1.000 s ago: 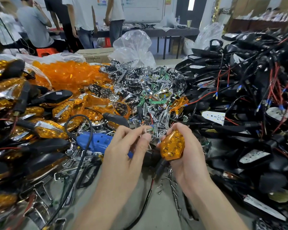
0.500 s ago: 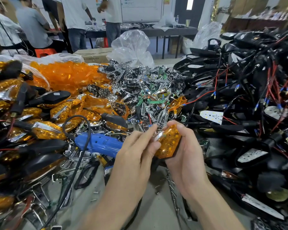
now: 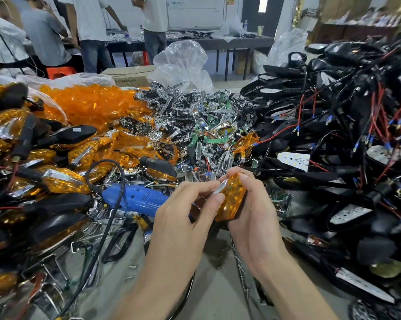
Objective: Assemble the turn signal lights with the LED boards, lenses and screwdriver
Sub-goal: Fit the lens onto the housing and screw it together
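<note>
Right hand [image 3: 256, 218]: grip closed round an amber turn signal light [image 3: 231, 200], fingers curled behind it and thumb on its right edge. The light is held above the near desk, tilted, lens face toward the camera.

Left hand [image 3: 183, 220]: narrow grip, with thumb and forefinger pinching a small chrome trim piece [image 3: 219, 187] against the upper left edge of the light.

Blue electric screwdriver [image 3: 135, 199]: lies on the desk just left of the left hand, its black cable [image 3: 107, 227] looping toward the near edge.

Open room: one bare patch of desk [image 3: 218, 296] under the forearms, with loose screws [image 3: 129, 277] on it. It is hemmed in on three sides:
- Left: assembled amber lights [image 3: 63, 181], touching the screwdriver.
- Far side: heaps of amber lenses [image 3: 91, 105] and chrome reflectors [image 3: 195, 116], beginning directly behind the hands.
- Right: black housings [image 3: 345, 176] tangled with red and black wires, piled high; a white LED board [image 3: 294, 159] lies at its inner edge, near the right hand.
</note>
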A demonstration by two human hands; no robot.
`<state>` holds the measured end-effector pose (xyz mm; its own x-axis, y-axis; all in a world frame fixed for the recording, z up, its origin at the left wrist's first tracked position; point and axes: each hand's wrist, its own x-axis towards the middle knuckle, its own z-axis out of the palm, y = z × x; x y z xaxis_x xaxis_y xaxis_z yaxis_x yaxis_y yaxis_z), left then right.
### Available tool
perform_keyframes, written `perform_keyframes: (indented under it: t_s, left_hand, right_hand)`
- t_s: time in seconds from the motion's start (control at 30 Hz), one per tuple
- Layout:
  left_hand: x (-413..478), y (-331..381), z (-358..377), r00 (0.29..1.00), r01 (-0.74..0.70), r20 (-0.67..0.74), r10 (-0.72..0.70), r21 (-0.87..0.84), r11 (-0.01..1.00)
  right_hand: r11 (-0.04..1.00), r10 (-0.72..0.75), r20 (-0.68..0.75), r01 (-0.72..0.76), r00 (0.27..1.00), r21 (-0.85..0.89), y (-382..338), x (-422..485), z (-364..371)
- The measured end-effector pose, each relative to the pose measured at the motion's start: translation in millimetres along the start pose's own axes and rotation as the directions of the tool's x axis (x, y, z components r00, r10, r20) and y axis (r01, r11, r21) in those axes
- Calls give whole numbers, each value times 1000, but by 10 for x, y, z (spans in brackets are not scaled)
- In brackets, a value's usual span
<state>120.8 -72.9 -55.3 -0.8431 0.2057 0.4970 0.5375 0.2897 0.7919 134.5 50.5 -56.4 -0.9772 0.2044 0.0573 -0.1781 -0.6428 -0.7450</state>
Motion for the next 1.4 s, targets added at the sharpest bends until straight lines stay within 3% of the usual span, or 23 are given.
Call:
perform_keyframes:
  t_s: [0.33, 0.57, 0.77, 1.1, 1.4]
  left_hand:
    - [-4, 47, -28, 1000, -28, -4, 28, 17, 999]
    - [-3, 35, -25, 999, 34, -15, -35, -67, 997]
    - [-9, 64, -19, 999, -41, -28, 43, 72, 997]
    - [-30, 81, 18, 999, 42, -3, -42, 33, 999]
    - [-16, 52, 9, 1000, 21, 4, -21, 29, 999]
  right_hand:
    - [995, -18, -2, 18, 1000, -95, 16, -8, 5]
    - [990, -6, 4, 6, 1000, -138, 24, -1, 25]
    - [981, -5, -7, 3, 1000, -196, 43, 2, -3]
    - [972, -38, -79, 18, 996, -235, 66, -7, -8]
    - [955, -50, -28, 40, 998, -294, 46, -19, -8]
